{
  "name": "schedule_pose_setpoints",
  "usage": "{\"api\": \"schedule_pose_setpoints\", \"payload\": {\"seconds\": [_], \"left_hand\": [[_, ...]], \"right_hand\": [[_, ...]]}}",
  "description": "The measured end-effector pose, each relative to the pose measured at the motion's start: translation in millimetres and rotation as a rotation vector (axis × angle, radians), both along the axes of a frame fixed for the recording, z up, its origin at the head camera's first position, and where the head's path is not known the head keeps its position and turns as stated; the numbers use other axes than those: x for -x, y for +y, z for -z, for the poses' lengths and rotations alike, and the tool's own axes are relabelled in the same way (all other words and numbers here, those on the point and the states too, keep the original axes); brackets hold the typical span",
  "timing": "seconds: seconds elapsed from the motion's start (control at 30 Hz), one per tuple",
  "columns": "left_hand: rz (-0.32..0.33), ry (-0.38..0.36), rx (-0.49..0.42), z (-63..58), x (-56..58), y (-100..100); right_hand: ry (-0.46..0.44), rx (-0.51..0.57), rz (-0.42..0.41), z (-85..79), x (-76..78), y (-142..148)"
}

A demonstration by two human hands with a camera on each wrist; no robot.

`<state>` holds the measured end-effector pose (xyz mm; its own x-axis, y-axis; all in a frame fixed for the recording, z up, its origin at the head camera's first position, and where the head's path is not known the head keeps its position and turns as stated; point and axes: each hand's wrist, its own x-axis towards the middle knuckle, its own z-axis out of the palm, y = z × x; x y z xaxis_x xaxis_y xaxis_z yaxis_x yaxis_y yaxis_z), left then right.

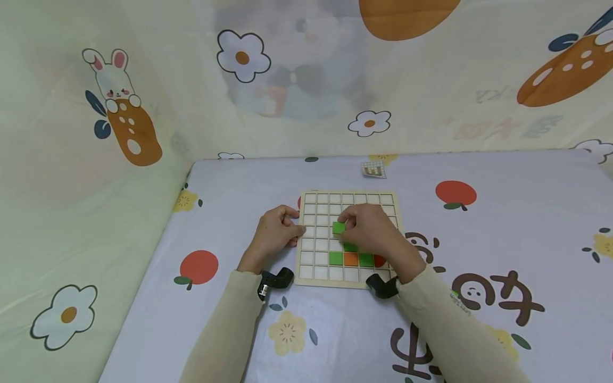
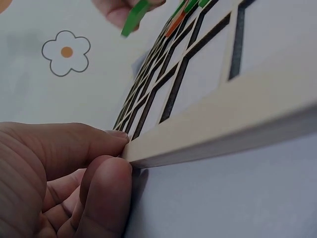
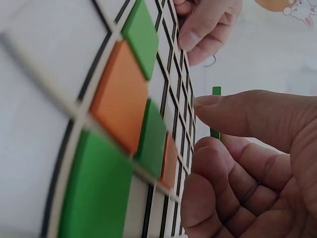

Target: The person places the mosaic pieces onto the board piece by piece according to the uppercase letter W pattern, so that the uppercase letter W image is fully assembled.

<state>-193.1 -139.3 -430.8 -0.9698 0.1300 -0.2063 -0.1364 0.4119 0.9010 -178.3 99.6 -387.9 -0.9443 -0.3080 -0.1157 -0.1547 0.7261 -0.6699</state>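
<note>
Head view shows a wooden grid board [image 1: 330, 284] lying flat on the bench [image 1: 239, 183], squarely in front of the person, where both hands reach it easily. The left hand [image 1: 273, 229] pinches the board's left edge, one finger at the upper side and the thumb against the rim; this looks meant to steady the frame without covering its squares. The right hand [image 1: 373, 229] is over the board, thumb and finger pinching a green tile [image 1: 338, 228] near its right side. Most of the tile's face stays uncovered and it seems roughly level with the board, a grasp that probably lets the person see how it lines up with the squares.

Already seated in the near part of the grid is a row: a left green tile [image 1: 336, 258], an orange tile [image 1: 351, 259] and a right green tile [image 1: 366, 259]. Another green piece [image 1: 350, 247] sits just beyond the orange one, and the right wrist view reveals a second orange piece [image 3: 169, 161] farther on. Beyond the board rests a small card [image 1: 373, 169], perhaps put there to stay visible; its print is too small to read.
</note>
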Motion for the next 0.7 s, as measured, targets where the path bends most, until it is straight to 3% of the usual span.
{"api": "schedule_pose_setpoints", "payload": {"seconds": [0.3, 0.7], "left_hand": [[-0.001, -0.008, -0.02, 2.5, 2.3, -1], [-0.007, -0.002, 0.008, 2.3, 2.4, 0]], "right_hand": [[-0.033, -0.021, 0.008, -3.0, 15.1, -21], [-0.07, -0.055, 0.012, 4.5, 33.0, -32]]}}
